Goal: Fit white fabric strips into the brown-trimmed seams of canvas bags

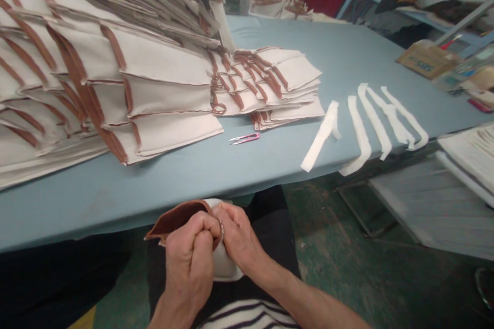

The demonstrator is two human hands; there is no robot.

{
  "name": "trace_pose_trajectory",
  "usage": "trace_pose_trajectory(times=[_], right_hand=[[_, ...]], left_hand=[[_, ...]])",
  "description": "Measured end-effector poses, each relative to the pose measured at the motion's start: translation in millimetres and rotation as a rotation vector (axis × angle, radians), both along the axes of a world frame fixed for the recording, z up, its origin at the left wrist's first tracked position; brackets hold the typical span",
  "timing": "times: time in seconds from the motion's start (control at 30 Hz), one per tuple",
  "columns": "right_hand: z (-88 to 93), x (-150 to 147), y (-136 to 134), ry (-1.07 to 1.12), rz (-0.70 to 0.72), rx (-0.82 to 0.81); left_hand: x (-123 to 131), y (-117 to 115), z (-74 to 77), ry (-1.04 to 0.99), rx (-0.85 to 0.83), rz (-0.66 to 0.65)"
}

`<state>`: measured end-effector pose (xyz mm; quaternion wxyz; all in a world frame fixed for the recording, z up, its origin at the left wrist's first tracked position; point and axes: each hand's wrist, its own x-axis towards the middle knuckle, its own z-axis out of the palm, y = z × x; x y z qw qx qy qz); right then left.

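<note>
Head view, what I've got from here: both hands are low over my lap, off the worktop's near edge. The left hand (188, 267) is closed, fingers curled around a cream fabric piece with a brown edge (224, 262). The right hand (237, 236) is pinching the same piece from the other side, with its fingers bent over the brown edge. The hands hide most of the piece, so I can't read its full state.

Ahead, on the pale blue worktop (116, 190), a tall pile of cream fabric pieces with brown strips (116, 77) fills the left side. A lower stack of the same pieces (270, 87) sits just right of it. Those pieces already carry their brown strips. Loose white fabric strips (360, 133) lie further right, apart from the stacks and attached to nothing I can see. Pink-handled thread snips (244, 138) rest near the front of the stacks, untouched. A cardboard box (426, 59) sits at the far right edge of the worktop.
</note>
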<state>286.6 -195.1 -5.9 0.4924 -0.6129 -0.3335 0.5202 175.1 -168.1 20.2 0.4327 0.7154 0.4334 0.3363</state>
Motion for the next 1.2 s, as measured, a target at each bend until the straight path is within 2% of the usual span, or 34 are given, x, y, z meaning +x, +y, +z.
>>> trace_pose_trajectory(times=[0.1, 0.2, 0.33, 0.57, 0.67, 0.87, 1.0, 1.1, 1.2], right_hand=[[-12.3, -3, -5, -0.120, -0.037, -0.008], [-19.8, -9, -7, -0.142, -0.020, -0.021], [-28.3, -22, -7, -0.138, 0.042, -0.048], [-48.6, -46, -9, -0.145, 0.213, -0.081], [-50.0, -51, -11, -0.183, 0.266, -0.055], [-44.3, -51, -12, -0.296, 0.309, 0.020], [-34.4, -38, -10, -0.376, 0.309, 0.031], [-14.7, -17, -9, -0.401, 0.322, 0.035], [14.8, 8, -22, -0.370, 0.289, -0.013]], left_hand=[[-8, 6, -10.8, 0.000, -0.078, -0.048], [-19, 7, -16.4, 0.034, -0.125, -0.060], [-38, -2, -22.5, 0.121, -0.148, 0.028], [-72, -30, -45.0, 0.257, -0.274, 0.220], [-80, -39, -46.9, 0.262, -0.308, 0.291], [-75, -37, -41.0, 0.226, -0.318, 0.365], [-65, -21, -36.0, 0.180, -0.341, 0.310], [-59, -7, -22.9, 0.152, -0.346, 0.227], [-54, 6, 0.4, 0.119, -0.305, 0.147]])
